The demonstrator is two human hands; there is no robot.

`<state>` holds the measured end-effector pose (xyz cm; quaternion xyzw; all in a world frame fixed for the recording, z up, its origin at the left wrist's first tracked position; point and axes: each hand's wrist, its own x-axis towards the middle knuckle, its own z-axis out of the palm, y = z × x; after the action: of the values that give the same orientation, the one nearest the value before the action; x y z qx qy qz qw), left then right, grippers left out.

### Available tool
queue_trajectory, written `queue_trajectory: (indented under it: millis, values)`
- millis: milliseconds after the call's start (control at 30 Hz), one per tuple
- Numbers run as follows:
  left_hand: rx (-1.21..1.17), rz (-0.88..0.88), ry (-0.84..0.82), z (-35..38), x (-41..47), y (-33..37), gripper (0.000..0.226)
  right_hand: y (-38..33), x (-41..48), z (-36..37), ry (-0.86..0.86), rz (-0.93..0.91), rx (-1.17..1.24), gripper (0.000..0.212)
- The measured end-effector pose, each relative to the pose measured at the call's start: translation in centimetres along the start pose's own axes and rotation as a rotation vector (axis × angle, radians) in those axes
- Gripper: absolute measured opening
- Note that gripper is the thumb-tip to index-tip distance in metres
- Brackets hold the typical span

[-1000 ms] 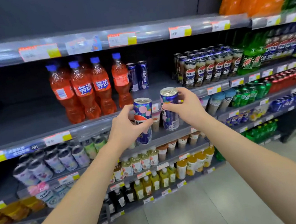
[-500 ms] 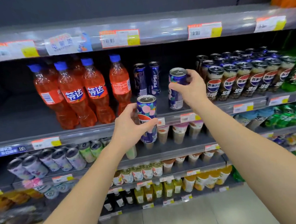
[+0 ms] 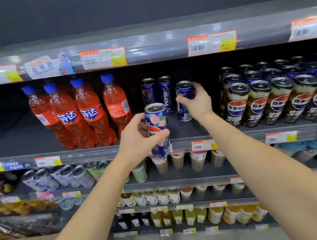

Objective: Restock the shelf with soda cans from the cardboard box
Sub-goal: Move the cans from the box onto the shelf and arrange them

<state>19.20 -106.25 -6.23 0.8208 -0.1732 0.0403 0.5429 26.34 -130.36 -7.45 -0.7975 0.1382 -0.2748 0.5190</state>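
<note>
On the left part of the dark shelf (image 3: 19, 140), four orange soda bottles (image 3: 86, 115) with blue caps and orange labels, upright in a tight row. Just right of them, toward the back, two dark blue Pepsi cans (image 3: 165, 93) side by side, upright. In front of these and lower, at the shelf's front edge, left hand (image 3: 136, 139) raised, gripping a slim soda can (image 3: 156, 120) around its lower half, thumb across the front, fingers curled behind; upright, held in the air before the price-tag rail (image 3: 234, 140), not on the shelf. Silver lid with pull tab, deep blue body with pink and teal rounded shapes, red-white-blue Pepsi globe partly behind the thumb. Further right and deeper in, right hand (image 3: 199, 104) clasping a second can (image 3: 184, 111) of the same slim kind near its top, thumb on the left side, fingers wrapped over the far side; dark blue with pale markings near the base, roughly upright, just right of the two Pepsi cans, base at the shelf surface or barely above, cannot tell which. Past an open strip of shelf, packed rows of black-lidded Pepsi cans (image 3: 273, 100) with cream bands, filling the right end. Below, blurred: pale cans (image 3: 62, 177) lying on their sides at left, paper cups (image 3: 177, 160) under the hands.
</note>
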Motion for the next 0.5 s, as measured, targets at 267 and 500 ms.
queue_trajectory:
  millis: [267,500]
  values:
    - [0.012,0.029,0.049,0.8,1.2,0.2,0.058,2.9,0.7,-0.2,-0.083,0.003,-0.081,0.095]
    - [-0.023,0.063,0.032,0.0,2.2,0.4,0.057,2.3,2.2,0.8,-0.055,0.024,-0.055,0.089]
